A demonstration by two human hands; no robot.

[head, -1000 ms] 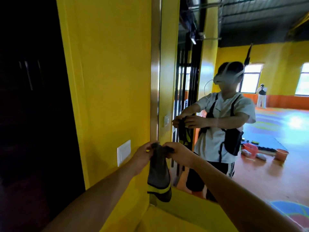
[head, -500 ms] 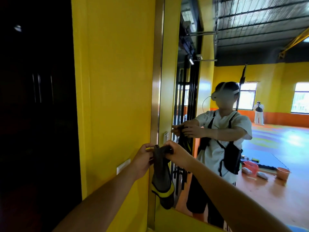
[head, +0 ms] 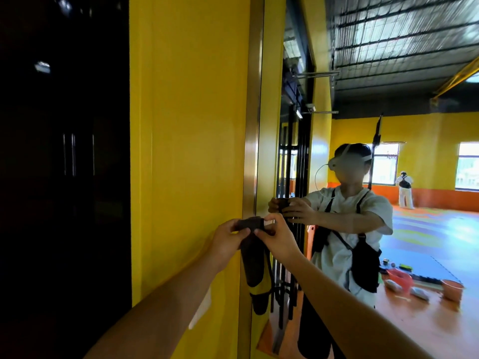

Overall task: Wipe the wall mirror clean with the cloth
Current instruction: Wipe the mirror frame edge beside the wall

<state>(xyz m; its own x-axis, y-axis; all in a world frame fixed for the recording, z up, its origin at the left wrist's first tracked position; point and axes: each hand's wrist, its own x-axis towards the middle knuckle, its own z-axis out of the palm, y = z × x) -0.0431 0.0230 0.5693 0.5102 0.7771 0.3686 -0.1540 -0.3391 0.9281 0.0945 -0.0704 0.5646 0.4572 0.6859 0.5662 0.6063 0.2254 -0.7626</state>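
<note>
The dark grey cloth with a yellow band near its lower end hangs down in front of the mirror's left edge. My left hand pinches its top edge from the left. My right hand pinches the same top edge from the right, close beside the left hand. The wall mirror fills the right of the view inside a bronze metal frame and reflects me holding the cloth. I cannot tell whether the cloth touches the glass.
A yellow wall lies left of the frame, with a white switch plate partly behind my left forearm. Further left is a dark doorway. The mirror reflects an orange floor, buckets and a distant person.
Both hands have risen with the cloth along the mirror's left edge, and my view has tilted upward, bringing more ceiling reflection into sight. The grip on the cloth's top edge is unchanged.
</note>
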